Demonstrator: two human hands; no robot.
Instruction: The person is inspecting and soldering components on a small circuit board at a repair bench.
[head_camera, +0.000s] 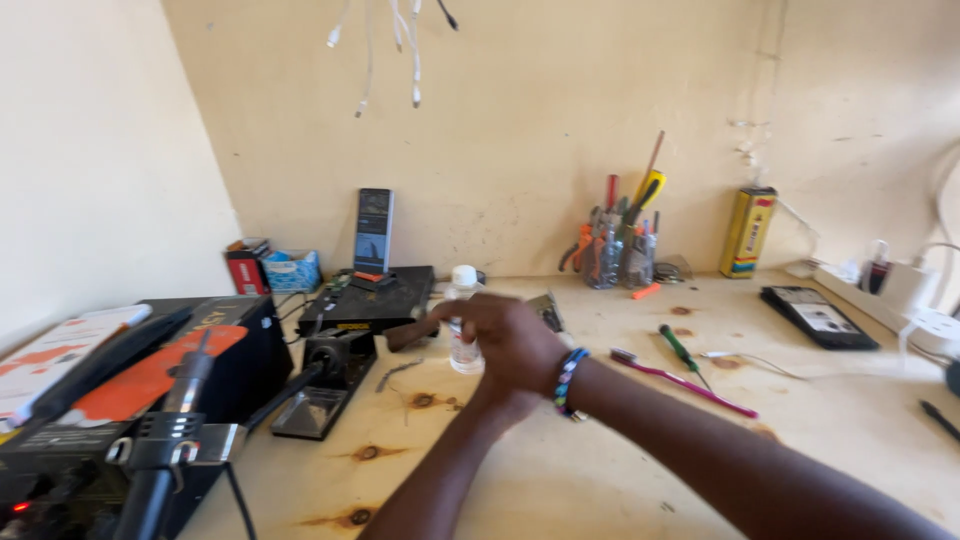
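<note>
My right hand (510, 340) has its grip wrapped around a small clear bottle with a white cap (463, 290), standing mid-counter (560, 470); a bump could tip it toward the soldering station (120, 420). My left hand is hidden behind the right, so I cannot tell its grip.

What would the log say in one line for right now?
right hand: over small clear bottle | left hand: hidden behind right | bottle: upright on wooden table | pink toothbrush: nearby

Bottle (464, 322) left of toothbrush (683, 383)
</note>
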